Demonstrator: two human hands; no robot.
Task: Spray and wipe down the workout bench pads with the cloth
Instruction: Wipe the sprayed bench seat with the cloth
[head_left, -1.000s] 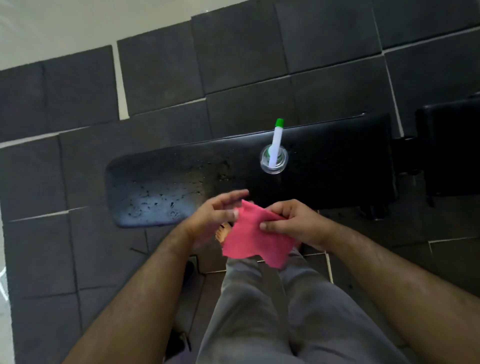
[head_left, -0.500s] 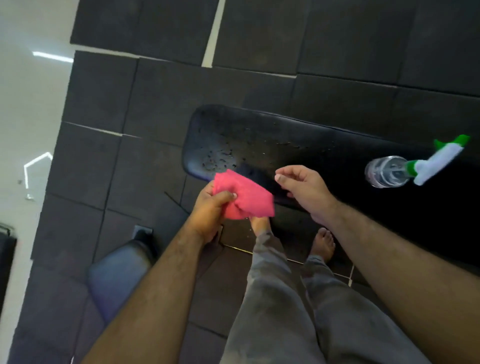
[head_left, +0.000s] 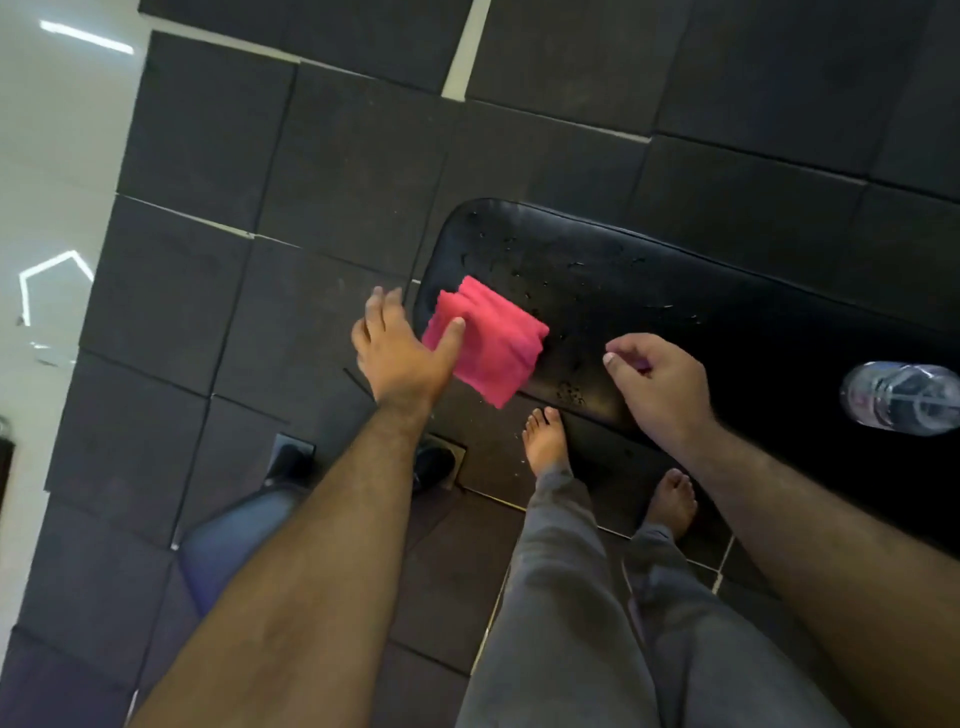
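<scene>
A black bench pad (head_left: 675, 291) runs from the middle toward the right, dotted with spray droplets near its rounded left end. A folded pink cloth (head_left: 491, 340) lies over that end's near corner. My left hand (head_left: 402, 348) holds the cloth's left edge, thumb on top and fingers spread beyond the pad's end. My right hand (head_left: 657, 384) hovers above the pad's near edge, fingers loosely curled and holding nothing. A clear spray bottle (head_left: 901, 397) stands on the pad at the far right, its nozzle cut off by the frame.
Dark rubber floor tiles (head_left: 337, 156) surround the bench, with white floor (head_left: 52, 156) at the left. A second dark blue padded seat (head_left: 234, 540) is below my left forearm. My bare feet (head_left: 545, 441) stand on the floor beside the bench's near edge.
My left hand carried the cloth up onto the pad's left end and laid it flat. My right hand let go of the cloth and drew apart to the right. The view swung left.
</scene>
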